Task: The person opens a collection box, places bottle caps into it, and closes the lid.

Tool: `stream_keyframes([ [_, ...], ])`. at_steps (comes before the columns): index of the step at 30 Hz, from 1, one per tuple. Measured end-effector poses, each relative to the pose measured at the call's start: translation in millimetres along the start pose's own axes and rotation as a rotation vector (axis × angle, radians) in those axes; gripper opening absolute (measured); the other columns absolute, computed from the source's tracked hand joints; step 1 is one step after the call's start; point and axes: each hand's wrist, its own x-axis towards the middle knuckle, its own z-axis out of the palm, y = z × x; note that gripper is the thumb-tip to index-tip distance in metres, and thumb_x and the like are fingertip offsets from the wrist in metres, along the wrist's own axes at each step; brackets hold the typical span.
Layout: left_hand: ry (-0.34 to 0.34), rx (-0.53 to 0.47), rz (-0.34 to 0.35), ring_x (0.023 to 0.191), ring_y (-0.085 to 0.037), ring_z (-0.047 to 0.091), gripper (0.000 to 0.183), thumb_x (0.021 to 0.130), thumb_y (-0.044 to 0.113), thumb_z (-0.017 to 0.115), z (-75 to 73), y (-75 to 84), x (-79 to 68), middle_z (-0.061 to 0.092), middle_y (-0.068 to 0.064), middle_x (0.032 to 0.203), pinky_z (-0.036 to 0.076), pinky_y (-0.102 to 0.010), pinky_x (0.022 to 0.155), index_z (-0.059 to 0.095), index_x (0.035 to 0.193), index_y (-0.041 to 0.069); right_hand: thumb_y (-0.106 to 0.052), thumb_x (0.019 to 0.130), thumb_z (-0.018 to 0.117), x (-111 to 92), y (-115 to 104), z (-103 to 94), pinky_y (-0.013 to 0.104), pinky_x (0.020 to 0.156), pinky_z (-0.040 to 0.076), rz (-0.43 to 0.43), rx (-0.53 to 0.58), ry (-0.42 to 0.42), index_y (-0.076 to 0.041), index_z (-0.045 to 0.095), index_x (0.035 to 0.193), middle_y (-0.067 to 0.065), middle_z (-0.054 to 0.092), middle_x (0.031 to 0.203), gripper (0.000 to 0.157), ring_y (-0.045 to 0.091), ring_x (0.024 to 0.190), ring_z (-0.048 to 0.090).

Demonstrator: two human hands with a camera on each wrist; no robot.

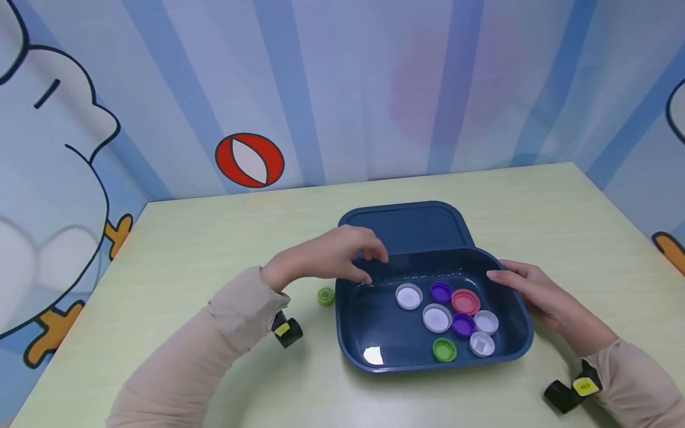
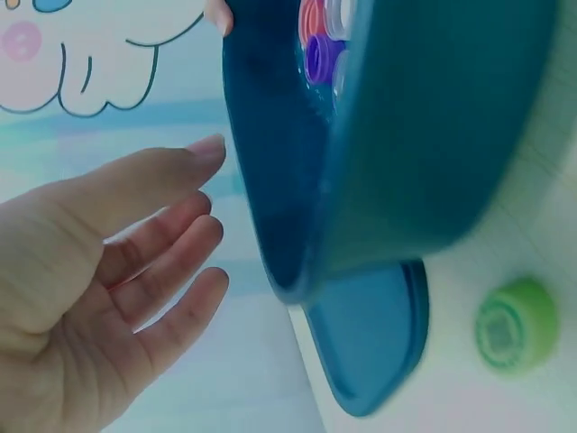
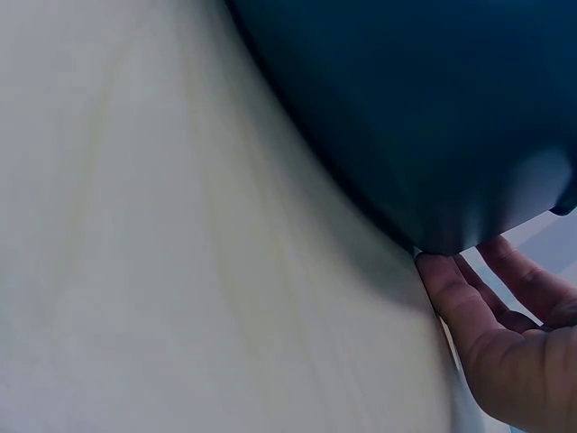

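A dark blue plastic box sits on the table with several round caps in it: two white, two purple, a red cap, two translucent ones and a green one. My left hand hovers over the box's back left corner, thumb and fingers apart and nothing between them. At the right end, my right hand grips the box, its thumb over the rim and the other fingers against the outer wall, as the right wrist view shows. Just left of the box, another green cap rests on the table.
Behind the box lies its dark blue lid, partly covered by the box's back edge. The pale table meets a blue striped backdrop with cartoon figures. Each wrist wears a small black camera.
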Motion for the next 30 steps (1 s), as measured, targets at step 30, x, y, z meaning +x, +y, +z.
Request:
stream_keyframes([
  [30,0.084,-0.29,-0.217,0.098,-0.026,0.057,0.035,0.077,0.001,0.074,18.0,-53.0,-60.1,0.062,-0.01,0.108,0.053,-0.028,0.076,0.063,0.111,0.002,-0.032,0.096,0.049,-2,0,0.2,0.03,0.077,0.053,0.011,-0.032,0.007,0.011,0.026,0.139,0.001,0.062,0.107,0.065,0.008,0.087,0.062],
])
